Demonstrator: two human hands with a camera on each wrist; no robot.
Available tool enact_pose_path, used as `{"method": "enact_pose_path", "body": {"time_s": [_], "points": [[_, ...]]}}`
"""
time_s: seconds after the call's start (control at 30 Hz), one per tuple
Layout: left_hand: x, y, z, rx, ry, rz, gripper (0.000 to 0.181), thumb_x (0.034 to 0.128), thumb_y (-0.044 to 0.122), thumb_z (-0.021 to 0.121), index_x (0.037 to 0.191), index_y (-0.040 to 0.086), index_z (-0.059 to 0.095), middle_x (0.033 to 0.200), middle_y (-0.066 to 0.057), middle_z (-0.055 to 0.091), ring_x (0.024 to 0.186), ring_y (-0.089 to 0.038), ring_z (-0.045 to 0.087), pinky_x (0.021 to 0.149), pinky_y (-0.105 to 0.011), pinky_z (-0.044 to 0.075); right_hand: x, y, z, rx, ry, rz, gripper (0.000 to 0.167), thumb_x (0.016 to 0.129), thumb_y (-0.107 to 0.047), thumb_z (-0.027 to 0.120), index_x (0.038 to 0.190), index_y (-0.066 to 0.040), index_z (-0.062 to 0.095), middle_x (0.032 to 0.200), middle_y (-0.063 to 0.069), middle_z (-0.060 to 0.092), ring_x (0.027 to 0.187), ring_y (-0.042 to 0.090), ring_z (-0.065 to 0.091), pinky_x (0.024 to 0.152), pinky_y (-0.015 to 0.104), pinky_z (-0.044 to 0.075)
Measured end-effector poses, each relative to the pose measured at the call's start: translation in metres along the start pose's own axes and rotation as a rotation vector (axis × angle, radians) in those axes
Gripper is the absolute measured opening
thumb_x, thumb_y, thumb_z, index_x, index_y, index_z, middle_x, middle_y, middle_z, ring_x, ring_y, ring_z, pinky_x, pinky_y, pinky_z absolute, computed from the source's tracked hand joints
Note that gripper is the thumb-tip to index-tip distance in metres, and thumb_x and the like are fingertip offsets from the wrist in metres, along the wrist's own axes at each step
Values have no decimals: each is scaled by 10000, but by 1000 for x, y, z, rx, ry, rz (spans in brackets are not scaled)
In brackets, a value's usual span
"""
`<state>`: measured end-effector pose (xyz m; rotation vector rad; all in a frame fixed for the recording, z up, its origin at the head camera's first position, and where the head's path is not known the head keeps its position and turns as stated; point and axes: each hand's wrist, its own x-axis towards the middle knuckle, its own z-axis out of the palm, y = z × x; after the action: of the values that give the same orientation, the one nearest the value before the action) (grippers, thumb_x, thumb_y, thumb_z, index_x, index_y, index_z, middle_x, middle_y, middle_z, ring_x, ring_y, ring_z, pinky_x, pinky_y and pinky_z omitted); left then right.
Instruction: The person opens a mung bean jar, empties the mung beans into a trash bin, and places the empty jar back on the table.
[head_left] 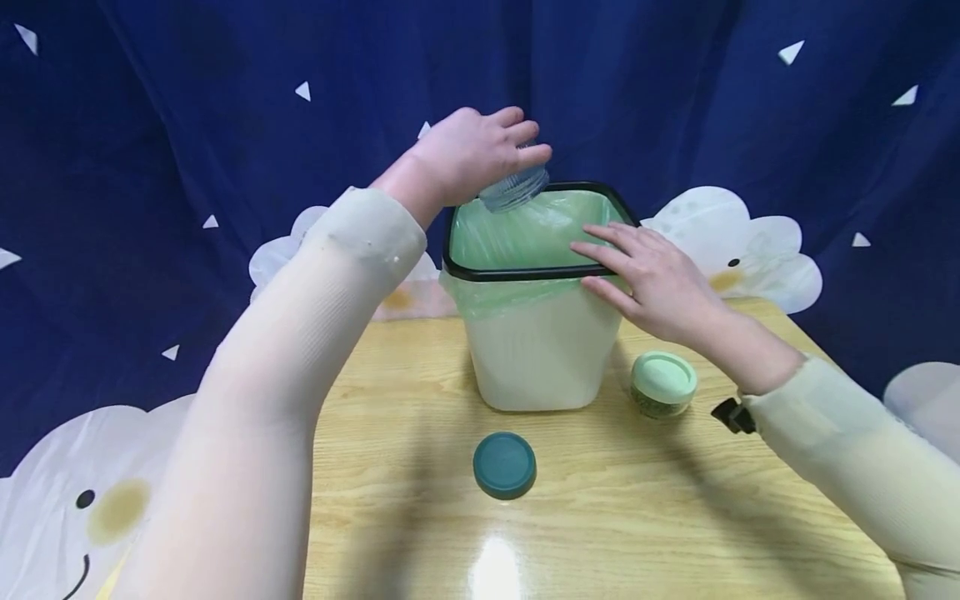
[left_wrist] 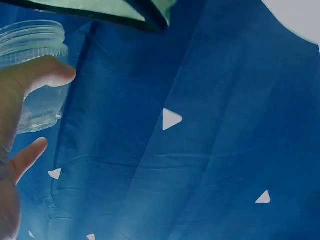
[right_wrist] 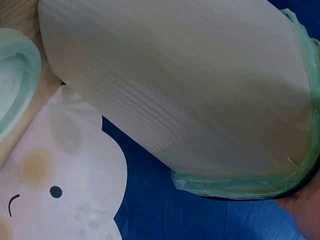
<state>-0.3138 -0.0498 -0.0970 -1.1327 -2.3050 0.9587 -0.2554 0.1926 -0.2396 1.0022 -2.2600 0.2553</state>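
My left hand [head_left: 480,154] grips a clear jar [head_left: 514,190] that is tipped mouth-down above the rear left part of a white bin [head_left: 543,350]. In the left wrist view, the thumb and a finger of the left hand [left_wrist: 22,95] lie around the see-through jar [left_wrist: 47,102]; no contents show in it. A green bag [head_left: 517,237] lines the bin, folded over its black rim [head_left: 525,274]. My right hand [head_left: 660,283] rests with spread fingers at the bin's right rim; only part of this hand [right_wrist: 305,212] shows in the right wrist view.
A dark teal lid [head_left: 505,465] lies on the wooden table [head_left: 405,533] in front of the bin. Right of the bin stands a small jar with a light green lid [head_left: 664,377]. Behind hangs a blue curtain [head_left: 600,83] with white triangles and cloud shapes.
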Motion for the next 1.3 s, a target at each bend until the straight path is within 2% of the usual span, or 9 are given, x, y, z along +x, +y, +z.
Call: {"method": "enact_pose_path", "body": {"time_s": [0.07,0.27,0.37,0.43,0.57,0.67,0.87,1.13,1.3], "points": [[0,1,1,-2,-26,7,741,843,-135,632,1449,106,281,1502,-206,308,1361,-375,299,919,-494,489,0,0,0,0,-4,4,442,921,-223,663,1338,-105,575,1386,164,504,1253,403,456,1055,562,312],[-6,-4,4,-123,74,-78,658,844,-131,577,1421,88,347,1439,-182,395,1308,-351,373,883,-521,503,0,-1,0,6,-3,3,440,922,-226,664,1336,-105,578,1389,162,503,1252,400,458,1060,562,305],[-11,-6,5,-248,104,-158,697,824,-5,656,1437,100,341,1427,-165,416,1294,-334,398,910,-532,485,0,-1,0,7,-3,9,444,921,-222,665,1340,-108,575,1394,162,500,1254,405,455,1064,561,301],[-14,-7,6,-346,96,-223,783,795,96,731,1458,125,315,1433,-137,422,1293,-314,410,948,-521,464,-1,-2,-1,8,-5,14,444,921,-220,665,1342,-110,575,1396,161,498,1257,403,453,1067,561,297],[-19,-5,12,-554,85,-352,898,748,224,808,1471,177,277,1407,-65,453,1227,-252,465,969,-455,450,-2,-1,-2,5,-10,18,443,919,-217,667,1339,-108,577,1396,162,498,1261,397,451,1070,566,291],[-23,-3,17,-694,108,-428,926,734,290,826,1466,199,266,1390,-18,467,1174,-209,493,964,-388,446,-2,0,-3,3,-13,19,444,921,-219,666,1341,-107,575,1400,162,495,1266,394,447,1076,564,285],[-33,2,29,-947,214,-523,947,690,343,866,1434,201,296,1300,-26,524,1108,-201,519,926,-343,447,-4,0,-4,0,-9,30,446,919,-216,667,1341,-105,575,1401,166,493,1267,402,446,1077,569,281],[-47,11,46,-1274,416,-584,918,669,259,893,1397,138,347,1301,-13,510,1137,-130,497,949,-246,397,-6,0,-3,-1,-15,27,439,927,-231,656,1341,-108,574,1402,170,490,1270,401,441,1078,557,287],[-55,13,50,-1500,467,-661,869,702,243,871,1412,145,379,1314,-11,508,1160,-127,492,973,-242,388,-6,1,-4,-2,-8,28,439,923,-221,661,1338,-106,575,1399,168,494,1270,399,441,1080,552,285]]}}
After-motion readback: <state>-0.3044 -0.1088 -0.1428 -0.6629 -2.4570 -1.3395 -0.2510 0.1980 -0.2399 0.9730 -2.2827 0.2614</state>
